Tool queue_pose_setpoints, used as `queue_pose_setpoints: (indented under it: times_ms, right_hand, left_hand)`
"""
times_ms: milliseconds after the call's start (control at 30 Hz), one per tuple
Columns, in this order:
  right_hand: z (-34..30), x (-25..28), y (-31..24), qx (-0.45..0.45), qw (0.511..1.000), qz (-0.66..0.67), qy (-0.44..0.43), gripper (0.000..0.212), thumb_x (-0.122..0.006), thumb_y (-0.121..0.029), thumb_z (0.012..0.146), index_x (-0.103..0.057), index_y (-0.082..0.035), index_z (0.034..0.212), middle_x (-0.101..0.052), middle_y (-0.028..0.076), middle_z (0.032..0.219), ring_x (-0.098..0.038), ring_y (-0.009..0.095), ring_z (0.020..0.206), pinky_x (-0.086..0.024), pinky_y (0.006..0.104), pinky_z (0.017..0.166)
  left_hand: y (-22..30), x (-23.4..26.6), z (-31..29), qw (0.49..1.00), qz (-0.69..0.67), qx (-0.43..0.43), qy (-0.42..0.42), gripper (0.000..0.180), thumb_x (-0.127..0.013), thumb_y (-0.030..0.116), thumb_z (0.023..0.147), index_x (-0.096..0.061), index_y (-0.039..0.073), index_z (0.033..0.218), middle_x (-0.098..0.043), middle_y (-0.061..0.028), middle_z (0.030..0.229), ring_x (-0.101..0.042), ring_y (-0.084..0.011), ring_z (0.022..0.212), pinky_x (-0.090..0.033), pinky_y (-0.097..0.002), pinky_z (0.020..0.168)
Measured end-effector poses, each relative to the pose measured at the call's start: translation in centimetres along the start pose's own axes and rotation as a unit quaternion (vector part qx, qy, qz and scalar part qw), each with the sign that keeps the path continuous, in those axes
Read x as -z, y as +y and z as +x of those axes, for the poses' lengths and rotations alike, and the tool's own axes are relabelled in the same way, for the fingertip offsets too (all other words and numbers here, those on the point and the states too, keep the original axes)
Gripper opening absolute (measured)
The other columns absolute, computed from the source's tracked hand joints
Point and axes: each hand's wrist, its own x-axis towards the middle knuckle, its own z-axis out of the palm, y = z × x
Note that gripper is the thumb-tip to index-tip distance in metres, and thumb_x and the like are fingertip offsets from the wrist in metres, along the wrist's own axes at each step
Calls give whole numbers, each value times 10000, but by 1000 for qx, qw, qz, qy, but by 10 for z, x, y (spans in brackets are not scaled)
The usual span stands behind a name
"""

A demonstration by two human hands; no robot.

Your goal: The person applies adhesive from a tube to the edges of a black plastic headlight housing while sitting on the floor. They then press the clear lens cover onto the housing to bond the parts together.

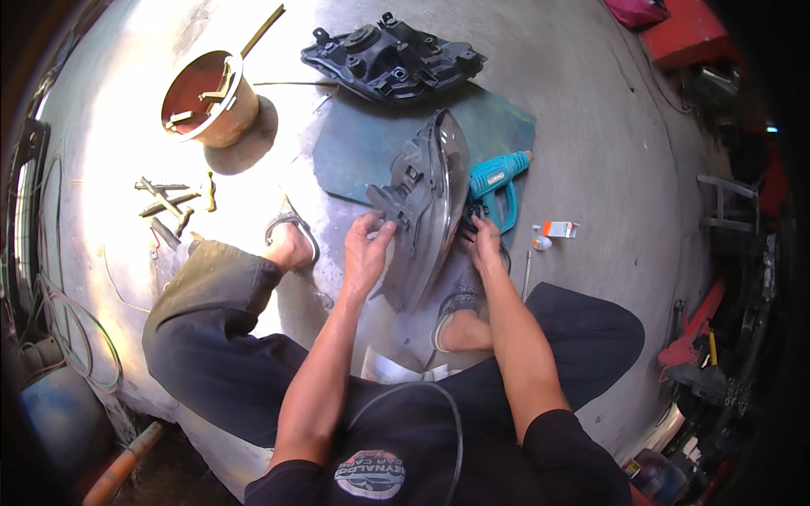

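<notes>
A car headlight (413, 194) stands on edge between my knees, its clear lens toward the right and its dark housing toward the left. My left hand (367, 250) is closed on the housing's left edge. Just right of the lens, my right hand (487, 244) has its fingers closed at a small black piece (474, 216); its kind is hard to make out, as is whether it joins the headlight. A teal heat gun (496, 174) lies directly beyond that hand. Farther off rests a second headlight (392, 63), its black back facing up.
Under the heat gun and second headlight lies a dark flat sheet (346, 156). A metal pot (232, 110) with tools stands far left, several rusty tools (169, 200) nearer. A small bottle (541, 242) and orange-white box (559, 229) lie right. Hoses (80, 337) coil at left.
</notes>
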Motion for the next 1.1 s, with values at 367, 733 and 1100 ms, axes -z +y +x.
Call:
queue_pose_setpoints:
  times_ms: [367,733,1100]
  right_hand:
    - [22,1,13,90,995,12,-37,287,-487,-224,1065,-610,-17,1220,-686,125,1096,-668,257,985,-551,389,887]
    - [45,-28,26,65,990,-120,-25,333,-621,-229,997,-617,-57,1282,-649,83,1183,-644,227,1060,-542,393,854]
    - [48,-33,38,1,996,-91,2,577,-636,-317,990,-475,-52,1477,-576,125,1379,-591,365,1174,-521,477,917]
  left_hand:
    - [34,-17,-38,998,39,-48,-17,200,-725,113,878,-608,-47,852,-621,-248,1268,-596,-439,1189,-465,-445,1027]
    - [-22,33,12,993,7,83,81,302,-609,207,1046,-680,-86,1067,-700,-105,869,-602,-163,819,-487,-312,776]
    - [11,18,6,989,144,10,36,758,-594,489,1047,-415,-68,1529,-486,-315,1482,-505,-379,1371,-393,-404,1143]
